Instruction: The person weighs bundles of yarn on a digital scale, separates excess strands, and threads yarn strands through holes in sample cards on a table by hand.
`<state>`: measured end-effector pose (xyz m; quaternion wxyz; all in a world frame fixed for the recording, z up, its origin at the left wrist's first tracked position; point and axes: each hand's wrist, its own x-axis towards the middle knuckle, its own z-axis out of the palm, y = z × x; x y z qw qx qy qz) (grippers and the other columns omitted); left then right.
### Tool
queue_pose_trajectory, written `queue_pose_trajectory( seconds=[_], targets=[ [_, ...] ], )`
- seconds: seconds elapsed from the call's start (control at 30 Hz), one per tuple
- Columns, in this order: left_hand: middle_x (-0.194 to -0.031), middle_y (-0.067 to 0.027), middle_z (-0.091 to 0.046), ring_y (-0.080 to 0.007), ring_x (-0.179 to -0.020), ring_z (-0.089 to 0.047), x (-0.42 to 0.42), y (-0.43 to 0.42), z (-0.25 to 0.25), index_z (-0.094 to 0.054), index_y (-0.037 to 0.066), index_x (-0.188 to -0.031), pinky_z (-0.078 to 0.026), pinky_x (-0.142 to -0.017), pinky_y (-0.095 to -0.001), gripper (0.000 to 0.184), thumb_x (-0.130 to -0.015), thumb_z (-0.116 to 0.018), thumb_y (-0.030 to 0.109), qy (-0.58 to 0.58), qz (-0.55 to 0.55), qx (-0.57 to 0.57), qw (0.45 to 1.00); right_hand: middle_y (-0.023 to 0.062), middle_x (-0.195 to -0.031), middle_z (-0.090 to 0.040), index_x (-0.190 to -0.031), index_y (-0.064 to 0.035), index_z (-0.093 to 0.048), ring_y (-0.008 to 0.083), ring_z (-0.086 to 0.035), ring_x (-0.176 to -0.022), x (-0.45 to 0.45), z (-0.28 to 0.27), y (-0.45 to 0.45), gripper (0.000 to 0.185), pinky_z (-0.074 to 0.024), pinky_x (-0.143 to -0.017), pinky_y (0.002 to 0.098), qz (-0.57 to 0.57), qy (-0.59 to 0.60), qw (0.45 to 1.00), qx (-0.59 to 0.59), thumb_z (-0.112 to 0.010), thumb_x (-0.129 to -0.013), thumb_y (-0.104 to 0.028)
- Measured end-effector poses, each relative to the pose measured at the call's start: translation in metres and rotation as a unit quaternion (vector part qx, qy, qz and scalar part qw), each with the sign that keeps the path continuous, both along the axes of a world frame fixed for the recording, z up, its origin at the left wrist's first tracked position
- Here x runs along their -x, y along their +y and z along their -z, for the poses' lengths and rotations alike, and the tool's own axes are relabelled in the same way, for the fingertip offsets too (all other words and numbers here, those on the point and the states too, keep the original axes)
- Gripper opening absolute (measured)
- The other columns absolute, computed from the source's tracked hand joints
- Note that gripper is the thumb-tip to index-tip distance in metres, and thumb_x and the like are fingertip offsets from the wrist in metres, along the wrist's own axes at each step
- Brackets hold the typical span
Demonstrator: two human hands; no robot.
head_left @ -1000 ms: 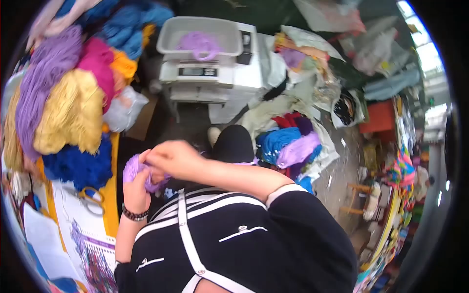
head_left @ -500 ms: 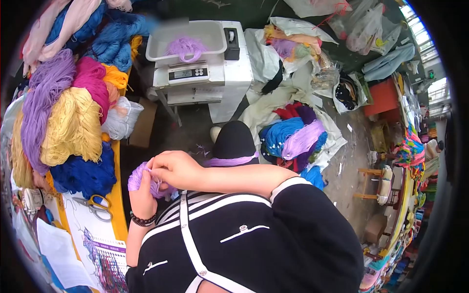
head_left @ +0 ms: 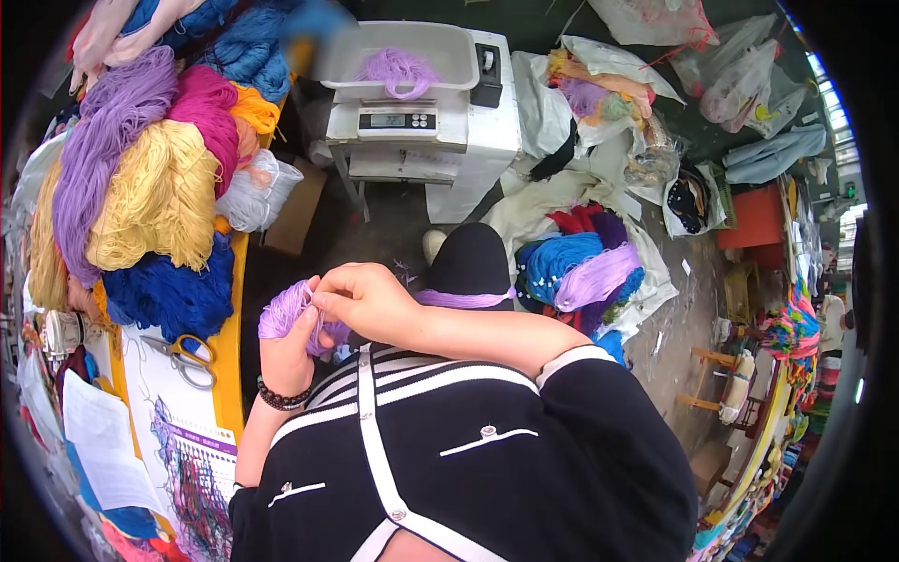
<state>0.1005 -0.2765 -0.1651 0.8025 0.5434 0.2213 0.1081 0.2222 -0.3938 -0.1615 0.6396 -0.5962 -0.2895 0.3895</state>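
Observation:
A bundle of lilac yarn point(head_left: 284, 313) is wrapped over the fingers of my left hand point(head_left: 288, 359), which is closed around it. My right hand point(head_left: 361, 295) pinches strands at the top of the same bundle, its thumb and index finger pressed together beside my left thumb. Strands hang below the right hand, partly hidden by it. More lilac yarn point(head_left: 459, 298) lies as a band across my dark-clothed knee. Just left of my hands are scissors point(head_left: 194, 361) with yellow-and-grey handles, lying on the table.
Thick yarn hanks, including yellow point(head_left: 154, 192) and dark blue point(head_left: 173, 290), pile on the left table. A digital scale point(head_left: 398, 120) carries a grey tray point(head_left: 328, 61) with lilac yarn. An open sack of coloured hanks point(head_left: 552, 267) sits right. A thread sample card point(head_left: 211, 445) lies lower left.
The whole view has shifted, so the surroundings appear farther right, and those at the top slightly higher. Both hands keep nearly the same hold on the lilac yarn.

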Motion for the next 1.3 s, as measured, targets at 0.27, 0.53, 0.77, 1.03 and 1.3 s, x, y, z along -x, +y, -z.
queue_pose_trajectory(
  seconds=[0.27,0.53,0.77,1.03,1.3],
  targets=[
    [-0.09,-0.0028,-0.065,-0.0052,-0.059,-0.054,-0.001,-0.001,-0.001,-0.056,-0.001,-0.123,-0.044,-0.056,-0.0185,0.033,-0.091,-0.056,0.008,0.016,-0.023,0.012,1.0,0.0094,-0.085,-0.065,-0.089,0.0041,-0.067,0.0126,-0.062,-0.076,0.002,0.0,0.002,0.019,-0.0495,-0.069,0.0276,0.007,-0.008,1.0,0.023,-0.06,-0.09,-0.014],
    [-0.096,-0.003,-0.065,-0.0047,-0.063,-0.056,0.001,0.001,0.003,-0.057,-0.001,-0.124,-0.046,-0.058,-0.0173,0.033,-0.092,-0.053,0.008,0.03,-0.033,0.051,0.998,0.0135,-0.081,-0.064,-0.089,0.0014,-0.067,0.0236,-0.062,-0.078,0.003,0.008,0.004,0.018,-0.0474,-0.073,0.0337,0.012,-0.083,0.996,0.027,-0.061,-0.088,-0.016],
    [-0.091,-0.0026,-0.066,-0.0043,-0.059,-0.054,0.001,0.003,0.002,-0.058,0.0,-0.123,-0.045,-0.056,-0.0175,0.033,-0.091,-0.052,0.008,0.035,-0.02,0.068,0.997,0.013,-0.084,-0.065,-0.09,0.0018,-0.067,0.0225,-0.062,-0.077,0.003,0.01,0.004,0.019,-0.0473,-0.073,0.0332,0.007,-0.07,0.996,0.049,-0.061,-0.088,-0.016],
    [-0.089,-0.003,-0.065,-0.0055,-0.056,-0.052,-0.001,0.004,0.004,-0.057,0.001,-0.123,-0.043,-0.054,-0.0177,0.033,-0.091,-0.052,0.01,0.032,-0.026,0.104,0.994,0.0078,-0.081,-0.064,-0.093,0.0037,-0.066,0.0111,-0.058,-0.074,0.004,0.018,0.005,0.021,-0.0464,-0.067,0.0269,0.01,-0.003,0.999,0.04,-0.061,-0.09,-0.016],
    [-0.087,-0.0076,-0.069,-0.0016,-0.051,-0.041,0.003,0.009,0.009,-0.057,-0.001,-0.121,-0.037,-0.05,-0.0187,0.033,-0.094,-0.057,0.018,0.029,-0.016,0.068,0.997,0.0123,-0.08,-0.067,-0.086,0.0016,-0.068,0.0228,-0.063,-0.077,-0.058,0.019,0.012,0.028,-0.0484,-0.071,0.0334,0.088,-0.256,0.96,0.068,-0.064,-0.086,-0.026]
  ],
)
